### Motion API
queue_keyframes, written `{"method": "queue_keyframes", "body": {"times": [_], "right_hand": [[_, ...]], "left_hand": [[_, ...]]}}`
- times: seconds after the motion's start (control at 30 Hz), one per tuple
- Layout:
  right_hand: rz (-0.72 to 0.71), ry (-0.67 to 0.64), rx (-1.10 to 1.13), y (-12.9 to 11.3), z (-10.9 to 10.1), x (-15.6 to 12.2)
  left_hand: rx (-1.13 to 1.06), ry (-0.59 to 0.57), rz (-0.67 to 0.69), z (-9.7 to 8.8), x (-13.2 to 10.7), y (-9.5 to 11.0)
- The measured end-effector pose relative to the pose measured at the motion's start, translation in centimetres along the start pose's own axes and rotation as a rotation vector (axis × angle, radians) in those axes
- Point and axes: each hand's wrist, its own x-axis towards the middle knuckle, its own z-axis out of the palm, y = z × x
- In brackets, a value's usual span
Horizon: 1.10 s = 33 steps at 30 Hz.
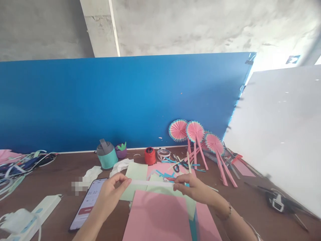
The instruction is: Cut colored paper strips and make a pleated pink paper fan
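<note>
My left hand (111, 194) and my right hand (193, 188) each pinch one end of a thin white paper strip (151, 183), stretched level between them above the table. Under the strip lie pale green paper sheets (135, 174) and, nearer to me, a large pink sheet (157, 216). A phone (87, 204) with a lit timer screen lies just left of my left wrist. Both hands are closed on the strip's ends.
Three pink paper fans on sticks (195, 134) lean against the blue board (120, 100). Along the back of the brown table (60, 175) stand a teal-and-grey container (106, 154), a purple pot (121, 150), a red spool (149, 155), tape rolls and scissors (179, 166). Paper scraps lie at the left; a white board (283, 134) stands at the right.
</note>
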Motion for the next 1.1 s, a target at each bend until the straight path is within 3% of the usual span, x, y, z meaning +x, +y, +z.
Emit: {"method": "queue_keyframes", "body": {"times": [0.23, 0.53, 0.77, 1.1], "right_hand": [[0.058, -0.012, -0.162, 0.7, -0.1, -1.5], [-0.006, 0.193, -0.460, 2.1, 2.6, -3.3], [0.059, 0.218, -0.545, 3.2, 4.0, -3.8], [0.036, 0.314, -0.649, 6.1, 5.6, -3.6]], "left_hand": [[-0.034, -0.102, -0.092, 1.0, 0.2, -1.8], [-0.063, -0.269, -0.117, 4.0, 0.9, -3.6], [0.112, -0.263, -0.024, 5.2, 1.8, -5.8], [0.243, -0.249, -0.031, 6.5, 1.8, -7.7]]}}
